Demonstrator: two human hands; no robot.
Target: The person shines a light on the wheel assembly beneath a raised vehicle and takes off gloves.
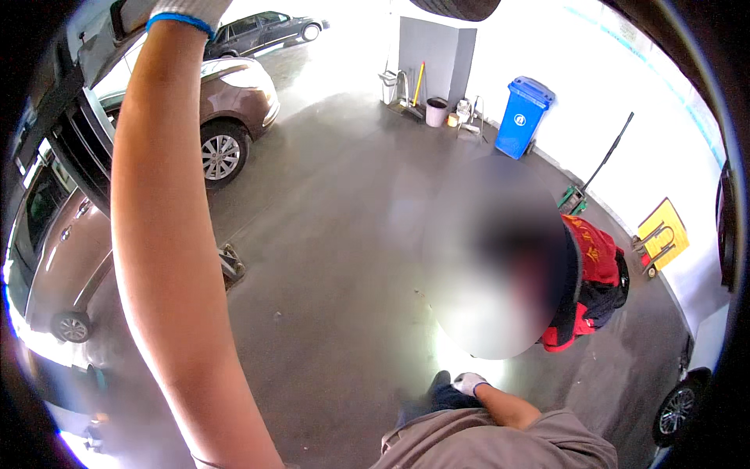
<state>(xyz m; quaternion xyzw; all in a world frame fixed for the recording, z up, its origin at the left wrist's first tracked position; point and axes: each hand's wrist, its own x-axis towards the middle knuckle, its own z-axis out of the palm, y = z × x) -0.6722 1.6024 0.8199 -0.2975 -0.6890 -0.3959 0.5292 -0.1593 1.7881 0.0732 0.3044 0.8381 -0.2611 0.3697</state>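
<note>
My left arm reaches up across the left side of the view. The left hand (pixel 191 9), in a white knit glove with a blue cuff, is cut off by the top edge, so its fingers and anything they touch are hidden. Low down beside my dark trousers (pixel 451 397) is my right hand (pixel 469 383), also in a white glove, its fingers curled. What they hold, if anything, is too small to make out. A bright patch of light lies on the floor (pixel 328 258) just beyond that hand. Part of a tyre (pixel 461 6) shows overhead at the top edge.
A person in a red and black jacket (pixel 598 254), partly blurred, is close at my right. Left stand a brown car (pixel 234 98) and lift post (pixel 90 148). Along the wall are a blue wheeled bin (pixel 525 117), bucket (pixel 437 113), green floor jack (pixel 574 199) and yellow board (pixel 664 227).
</note>
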